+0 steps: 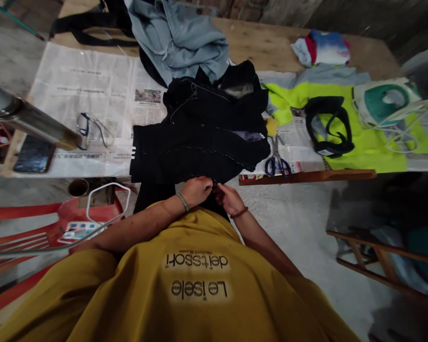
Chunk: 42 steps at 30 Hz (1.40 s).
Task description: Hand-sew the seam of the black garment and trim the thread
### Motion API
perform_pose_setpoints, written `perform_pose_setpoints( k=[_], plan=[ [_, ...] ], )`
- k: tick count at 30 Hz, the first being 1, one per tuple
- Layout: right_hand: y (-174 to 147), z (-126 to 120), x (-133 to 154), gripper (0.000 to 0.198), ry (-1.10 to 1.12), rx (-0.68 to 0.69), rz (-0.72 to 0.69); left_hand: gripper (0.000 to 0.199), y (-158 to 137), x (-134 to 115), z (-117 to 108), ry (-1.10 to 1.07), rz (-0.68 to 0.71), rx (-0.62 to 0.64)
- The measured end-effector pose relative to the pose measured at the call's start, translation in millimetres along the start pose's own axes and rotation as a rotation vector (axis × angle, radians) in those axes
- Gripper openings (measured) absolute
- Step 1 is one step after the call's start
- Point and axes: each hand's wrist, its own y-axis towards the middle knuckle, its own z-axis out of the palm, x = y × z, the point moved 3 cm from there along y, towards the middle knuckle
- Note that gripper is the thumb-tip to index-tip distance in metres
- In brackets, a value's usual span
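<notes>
Both hands meet at the near edge of the black garment [199,137], which hangs over the table [271,45] edge — the left hand [196,190] and right hand [228,197] are closed, pinching the cloth. Scissors [277,161] lie just right of it; glasses [89,128] on the newspaper [92,80] to the left; an iron [385,102] far right.

Black garment [199,137] draped over table edge.
</notes>
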Motion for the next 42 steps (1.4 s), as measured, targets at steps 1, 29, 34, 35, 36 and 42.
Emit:
perform_pose_setpoints(
  k=[1,29,34,35,36,42],
  plan=[
    [2,1,2,0.035,0.046,-0.033,-0.025,0.022,0,-3,-2,0.077,0.027,-0.052],
    [4,18,13,0.033,-0.006,-0.131,-0.119,0.023,21,17,5,-0.012,-0.016,-0.142],
    [2,18,14,0.028,0.011,-0.114,-0.089,0.023,21,17,6,-0.025,-0.015,-0.137],
    [3,19,14,0.026,0.003,-0.107,-0.081,0.023,21,17,6,-0.026,-0.017,-0.137],
    [3,19,15,0.026,-0.011,-0.101,-0.076,0.023,20,17,6,-0.026,-0.018,-0.138],
    [9,15,15,0.022,-0.109,-0.142,-0.106,0.027,18,16,3,-0.031,-0.007,-0.137]
  ],
)
